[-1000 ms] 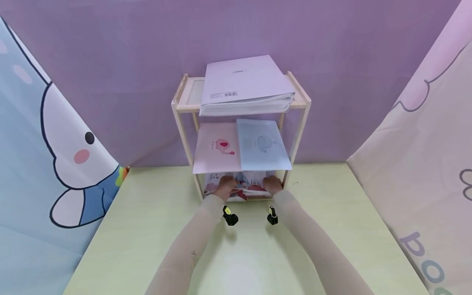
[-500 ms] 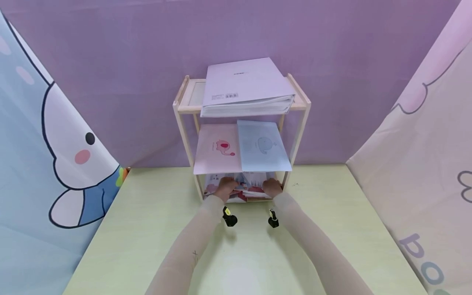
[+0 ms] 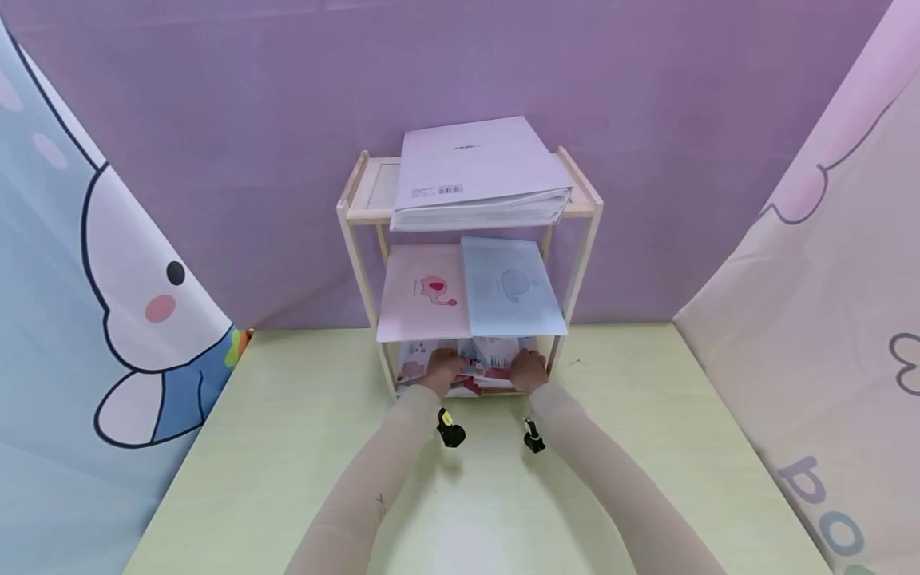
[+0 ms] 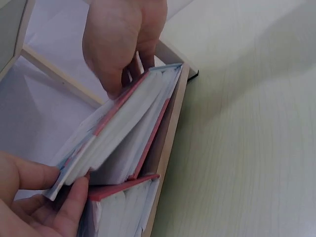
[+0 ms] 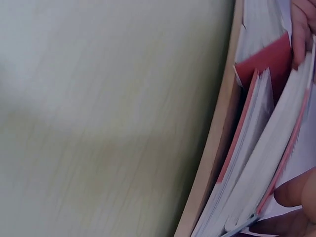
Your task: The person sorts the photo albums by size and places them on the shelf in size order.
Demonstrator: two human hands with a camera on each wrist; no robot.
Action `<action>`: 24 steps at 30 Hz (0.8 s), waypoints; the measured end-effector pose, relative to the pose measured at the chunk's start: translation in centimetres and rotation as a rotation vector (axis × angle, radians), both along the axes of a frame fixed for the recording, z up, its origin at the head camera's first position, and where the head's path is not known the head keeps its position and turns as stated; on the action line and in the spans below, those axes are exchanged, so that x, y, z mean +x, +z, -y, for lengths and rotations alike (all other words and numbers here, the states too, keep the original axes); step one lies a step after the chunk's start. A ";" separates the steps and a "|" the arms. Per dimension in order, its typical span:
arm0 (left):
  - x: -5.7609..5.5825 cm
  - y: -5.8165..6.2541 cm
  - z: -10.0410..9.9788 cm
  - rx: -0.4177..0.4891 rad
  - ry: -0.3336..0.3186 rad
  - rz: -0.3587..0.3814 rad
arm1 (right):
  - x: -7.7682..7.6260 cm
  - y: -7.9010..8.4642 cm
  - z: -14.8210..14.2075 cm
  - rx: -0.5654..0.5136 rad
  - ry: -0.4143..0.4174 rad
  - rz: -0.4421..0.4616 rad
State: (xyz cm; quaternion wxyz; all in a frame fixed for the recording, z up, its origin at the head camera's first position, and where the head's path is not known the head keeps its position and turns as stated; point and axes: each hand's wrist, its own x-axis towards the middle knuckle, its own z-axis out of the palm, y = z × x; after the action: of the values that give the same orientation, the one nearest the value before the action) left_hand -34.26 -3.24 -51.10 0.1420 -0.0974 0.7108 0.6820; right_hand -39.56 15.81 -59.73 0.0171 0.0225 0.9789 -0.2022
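My left hand (image 3: 442, 369) and right hand (image 3: 529, 370) reach into the bottom level of a small wooden shelf (image 3: 356, 263). Between them they hold a book (image 4: 129, 116) with a red and white cover, its page edges facing outward. In the left wrist view, the left thumb and fingers (image 4: 74, 205) pinch one corner, while the right hand (image 4: 123, 39) grips the opposite end. That book is tilted up over another red-edged book (image 4: 150, 138). Beside it lies a further book (image 4: 123, 210). The right wrist view shows the right fingers (image 5: 291, 195) at the held book's lower end.
A pink book (image 3: 424, 291) with an elephant and a blue book (image 3: 512, 287) with a whale lie on the middle level. A thick pale album (image 3: 481, 168) covers most of the top. The shelf stands on a light wood-grain tabletop (image 3: 287, 415) before a purple curtain (image 3: 273, 160).
Both hands stay at the book on the bottom level, shifting only slightly. The head view has tilted a little, so the shelf sits slightly lower in the picture.
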 end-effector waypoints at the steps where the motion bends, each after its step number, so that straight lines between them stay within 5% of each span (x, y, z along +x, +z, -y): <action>1: 0.1 0.1 -0.1 -0.004 0.004 -0.003 | 1.5 2.3 0.7 -0.049 -0.048 0.049; 2: 0.2 0.2 -0.1 -0.014 0.007 -0.009 | 2.7 4.1 1.3 -0.095 -0.081 0.074; 5: 0.5 0.2 -0.1 -0.059 -0.005 -0.035 | 5.0 6.4 1.7 -0.096 -0.007 0.030; 16: 0.7 -0.7 0.5 -0.076 -0.024 -0.057 | 6.1 6.3 1.0 -0.167 0.081 0.001; 24: 0.5 -0.9 1.1 -0.128 -0.031 -0.074 | 6.7 7.0 0.6 -0.086 0.217 -0.070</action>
State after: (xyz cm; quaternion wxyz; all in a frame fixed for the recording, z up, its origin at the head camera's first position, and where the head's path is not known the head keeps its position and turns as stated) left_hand -33.73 -4.37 -52.03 0.1196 -0.0702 0.7591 0.6360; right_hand -32.87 15.18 -52.78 0.0055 -0.0915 0.9660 -0.2418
